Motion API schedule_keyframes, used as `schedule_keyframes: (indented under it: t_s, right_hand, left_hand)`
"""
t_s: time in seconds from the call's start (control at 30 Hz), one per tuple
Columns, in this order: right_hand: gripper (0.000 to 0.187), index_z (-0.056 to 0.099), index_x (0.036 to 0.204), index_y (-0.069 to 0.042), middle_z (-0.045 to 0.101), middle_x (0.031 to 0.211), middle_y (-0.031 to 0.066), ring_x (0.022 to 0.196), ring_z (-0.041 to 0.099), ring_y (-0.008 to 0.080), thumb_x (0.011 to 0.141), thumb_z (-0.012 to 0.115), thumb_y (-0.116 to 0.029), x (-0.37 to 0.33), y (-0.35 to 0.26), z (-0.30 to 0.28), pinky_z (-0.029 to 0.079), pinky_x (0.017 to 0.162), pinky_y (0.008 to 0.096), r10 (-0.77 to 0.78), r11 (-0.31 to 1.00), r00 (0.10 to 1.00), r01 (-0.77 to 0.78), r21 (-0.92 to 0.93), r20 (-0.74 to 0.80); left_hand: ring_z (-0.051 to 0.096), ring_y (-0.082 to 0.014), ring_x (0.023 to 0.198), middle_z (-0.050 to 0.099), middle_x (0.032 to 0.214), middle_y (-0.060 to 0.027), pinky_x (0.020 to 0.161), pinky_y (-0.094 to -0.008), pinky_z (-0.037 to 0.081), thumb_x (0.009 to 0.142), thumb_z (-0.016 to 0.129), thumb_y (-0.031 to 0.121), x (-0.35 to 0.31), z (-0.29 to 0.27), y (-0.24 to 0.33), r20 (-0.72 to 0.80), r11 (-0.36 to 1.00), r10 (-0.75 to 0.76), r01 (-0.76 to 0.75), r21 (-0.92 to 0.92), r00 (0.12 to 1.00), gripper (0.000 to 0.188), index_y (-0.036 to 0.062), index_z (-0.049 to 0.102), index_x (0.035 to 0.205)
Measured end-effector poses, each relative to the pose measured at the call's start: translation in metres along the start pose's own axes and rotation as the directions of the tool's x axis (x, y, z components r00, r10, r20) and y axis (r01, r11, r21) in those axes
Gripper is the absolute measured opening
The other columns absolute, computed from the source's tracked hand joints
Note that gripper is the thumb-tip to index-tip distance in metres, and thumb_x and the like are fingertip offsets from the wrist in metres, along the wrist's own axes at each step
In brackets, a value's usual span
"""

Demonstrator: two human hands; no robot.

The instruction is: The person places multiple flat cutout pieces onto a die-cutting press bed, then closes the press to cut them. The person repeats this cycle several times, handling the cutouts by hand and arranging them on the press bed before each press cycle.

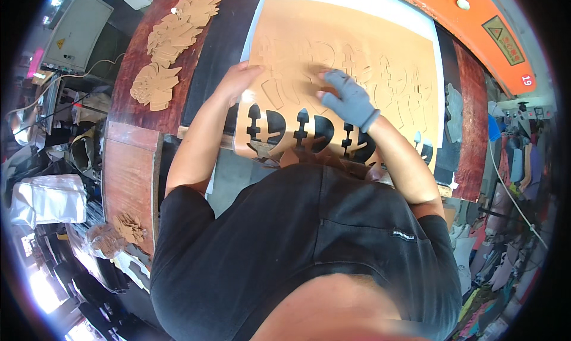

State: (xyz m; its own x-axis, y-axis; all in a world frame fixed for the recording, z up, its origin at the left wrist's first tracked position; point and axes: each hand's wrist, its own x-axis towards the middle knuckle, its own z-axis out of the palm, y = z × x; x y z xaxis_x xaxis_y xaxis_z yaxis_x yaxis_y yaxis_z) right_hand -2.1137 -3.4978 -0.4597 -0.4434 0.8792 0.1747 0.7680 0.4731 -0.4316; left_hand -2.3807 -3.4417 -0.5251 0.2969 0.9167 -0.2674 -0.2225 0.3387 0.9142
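Note:
A large tan sheet (345, 19) lies in front of me with rows of cut outlines pressed into it. Along its near edge, curved and cross-like openings (324, 131) show black beneath. My bare left hand (239, 81) rests at the sheet's left edge, fingers stretched over it. Over the middle of the sheet is my right hand (347, 98), in a grey glove that leaves the thumb and a fingertip bare. Its thumb and forefinger stand apart, and I see nothing between them. Some outlined pieces under it are blurred.
Piles of cut tan pieces (175, 34) lie on the reddish-brown table to the left. A smaller pile (129, 228) sits lower left, beside a plastic bag (104, 241). An orange machine beam (428, 2) crosses the far right. Grey cut pieces (453, 112) lie right of the sheet.

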Motion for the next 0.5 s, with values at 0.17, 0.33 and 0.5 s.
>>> schedule_keyframes:
  t_s: [0.17,0.33,0.5]
  right_hand:
    - [0.052,0.051,0.115,0.003,0.054,0.114,0.0200,0.106,0.054,0.0269,0.082,0.062,-0.035,0.039,-0.021,0.022,0.042,0.090,0.0342,0.151,0.958,0.983,-0.171,0.230,0.101]
    - [0.056,0.053,0.105,0.007,0.059,0.093,0.0196,0.087,0.060,0.0286,0.080,0.060,-0.043,0.073,-0.031,0.041,0.046,0.077,0.0354,0.256,0.885,0.953,-0.297,0.358,0.159]
    - [0.038,0.060,0.104,0.002,0.062,0.079,0.0074,0.073,0.056,0.0138,0.087,0.057,-0.031,0.092,-0.023,0.044,0.045,0.063,0.0276,0.440,0.713,0.897,-0.377,0.592,0.041]
  left_hand:
    - [0.062,-0.0242,0.093,0.062,0.103,-0.0140,0.080,-0.0371,0.051,0.089,0.054,0.017,0.007,-0.005,0.006,0.227,0.919,-0.078,0.158,-0.361,0.971,0.028,-0.0023,0.056,0.110]
    - [0.061,-0.0239,0.095,0.060,0.107,-0.0137,0.080,-0.0368,0.051,0.092,0.050,0.019,0.003,0.009,0.007,0.293,0.903,-0.007,0.132,-0.409,0.956,0.031,-0.0024,0.055,0.113]
    - [0.061,-0.0197,0.091,0.061,0.106,-0.0130,0.076,-0.0317,0.051,0.094,0.046,0.023,-0.006,0.029,0.018,0.306,0.897,-0.041,0.170,-0.409,0.951,0.036,-0.0004,0.052,0.121]
